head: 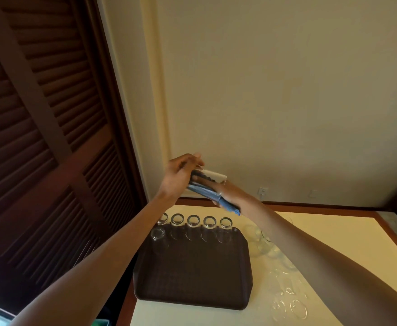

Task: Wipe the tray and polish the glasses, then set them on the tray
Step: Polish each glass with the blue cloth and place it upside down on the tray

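Observation:
A clear glass (pixel 212 177) is raised in the air above the table's far edge. My left hand (pixel 179 175) grips it at its base end. My right hand (pixel 225 191) holds a blue cloth (pixel 218 198), and its fingers reach with the cloth into the glass. Below lies a dark brown tray (pixel 192 274). Along the tray's far edge stands a row of several clear glasses (pixel 194 221), with one more glass (pixel 158 234) in front of them at the left.
Several more clear glasses (pixel 284 285) stand on the cream table (pixel 348 234) to the right of the tray, partly hidden by my right forearm. A dark louvred door (pixel 46 137) fills the left side. A plain wall rises behind the table.

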